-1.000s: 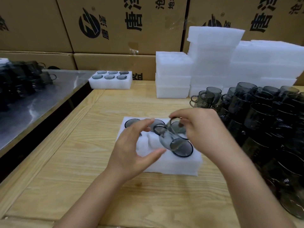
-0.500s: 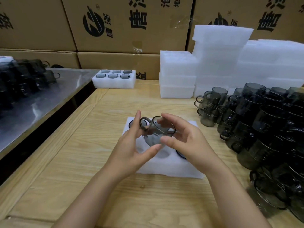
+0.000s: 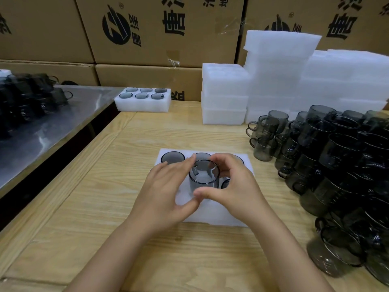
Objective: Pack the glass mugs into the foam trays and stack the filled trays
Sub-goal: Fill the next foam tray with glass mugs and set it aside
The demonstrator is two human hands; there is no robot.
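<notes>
Packing warehouse: stacked cartons (image 3: 160, 30), foam tray stacks (image 3: 282, 81), bulk mugs (image 3: 336, 157).

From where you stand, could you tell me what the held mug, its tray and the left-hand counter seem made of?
The mug: smoky grey glass, glossy; the foam shows through its wall. The tray: white foam, matte, with soft-looking cut holes. The counter: probably stainless steel, judging by its streaky grey reflections.

We read a large black 唐 on each cardboard box (image 3: 147, 49) behind the tabletop's (image 3: 168, 131) far edge, beside a round black logo (image 3: 115, 28) marked ®; smaller characters stay unclear.
</notes>
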